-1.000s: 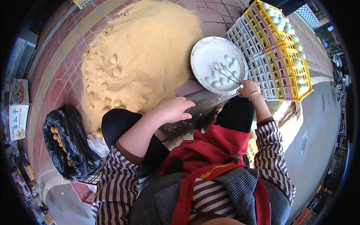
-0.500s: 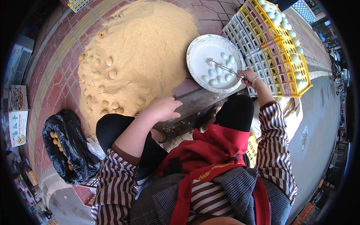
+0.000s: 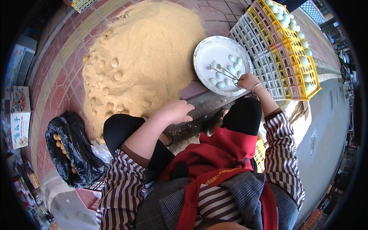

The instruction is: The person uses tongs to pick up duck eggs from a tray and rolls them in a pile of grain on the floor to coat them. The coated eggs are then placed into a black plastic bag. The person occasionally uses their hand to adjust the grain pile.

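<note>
right hand (image 3: pixel 248 81): closing around a pair of thin metal tongs (image 3: pixel 224 71), fingers clamped on the handle end; tips reaching into the basin among the eggs.
basin: round shallow white metal basin (image 3: pixel 209 51) sitting on the brick pavement, by the right edge of the sand pile; hand hovering over its lower right rim.
eggs in basin: pale blue-white oval eggs (image 3: pixel 226 78) lying in the lower right half of the basin; cannot tell whether the tong tips are gripping one.
wrist: thin bangle (image 3: pixel 255 87) sitting just behind the right hand.
left hand (image 3: pixel 175 111): hanging palm down, fingers loosely apart, holding nothing; hovering over the lower edge of the sand pile, near the kerb.
sand pile: broad heap of yellow-tan powder (image 3: pixel 153 57) covering the pavement centre; coated egg-shaped lumps (image 3: pixel 114 63) sitting along its left edge.
trays: stacked grey and yellow plastic egg trays (image 3: pixel 283 53) lying just right of the basin, some white eggs resting in the top tray's far cells.
bag: black plastic bag (image 3: pixel 73 153) lying open at the pavement's lower left, holding brown coated eggs.
</note>
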Demonstrator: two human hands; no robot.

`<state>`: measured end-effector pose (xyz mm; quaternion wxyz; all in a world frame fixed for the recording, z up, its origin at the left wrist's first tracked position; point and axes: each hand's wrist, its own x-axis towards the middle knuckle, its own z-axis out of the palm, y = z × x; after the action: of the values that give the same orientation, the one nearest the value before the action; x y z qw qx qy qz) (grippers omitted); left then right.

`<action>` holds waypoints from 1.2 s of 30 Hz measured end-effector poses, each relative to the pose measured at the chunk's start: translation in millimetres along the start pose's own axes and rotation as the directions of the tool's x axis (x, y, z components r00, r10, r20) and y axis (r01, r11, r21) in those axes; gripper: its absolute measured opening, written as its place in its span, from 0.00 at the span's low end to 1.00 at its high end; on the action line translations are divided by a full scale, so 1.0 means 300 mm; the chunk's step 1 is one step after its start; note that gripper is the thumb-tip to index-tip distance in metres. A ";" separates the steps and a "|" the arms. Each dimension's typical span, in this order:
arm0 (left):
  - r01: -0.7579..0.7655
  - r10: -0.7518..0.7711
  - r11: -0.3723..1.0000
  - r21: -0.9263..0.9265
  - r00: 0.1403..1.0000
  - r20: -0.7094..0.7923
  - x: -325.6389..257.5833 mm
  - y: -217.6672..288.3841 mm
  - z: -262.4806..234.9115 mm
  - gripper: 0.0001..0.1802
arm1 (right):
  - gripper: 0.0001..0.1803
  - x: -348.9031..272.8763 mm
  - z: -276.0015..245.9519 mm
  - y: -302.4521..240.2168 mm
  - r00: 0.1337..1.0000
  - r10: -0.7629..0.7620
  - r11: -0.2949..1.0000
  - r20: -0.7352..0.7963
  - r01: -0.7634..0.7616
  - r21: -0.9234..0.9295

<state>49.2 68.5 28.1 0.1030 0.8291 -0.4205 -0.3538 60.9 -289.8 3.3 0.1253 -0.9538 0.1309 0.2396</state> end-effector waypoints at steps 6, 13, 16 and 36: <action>0.014 -0.014 1.000 0.008 1.000 0.012 0.011 0.011 0.004 0.26 | 0.20 0.002 0.018 -0.017 0.996 0.027 0.996 -0.090 -0.035 -0.088; 0.028 -0.028 1.000 0.002 0.999 0.026 0.005 0.003 0.005 0.26 | 0.19 0.005 0.046 -0.020 0.993 -0.041 0.997 -0.109 0.033 -0.072; 0.018 -0.018 1.000 0.021 1.000 -0.003 0.003 0.004 0.003 0.24 | 0.20 -0.004 0.048 -0.019 0.990 -0.044 0.995 -0.132 0.031 -0.097; 0.012 -0.013 0.999 0.032 1.000 0.029 0.016 0.029 -0.013 0.27 | 0.21 0.037 0.088 0.009 1.000 -0.008 0.989 -0.028 0.003 -0.145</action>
<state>48.2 58.8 32.5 0.0815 0.8281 -0.4223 -0.3597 58.4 -286.6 -25.3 0.0546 -0.9641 0.1124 0.2345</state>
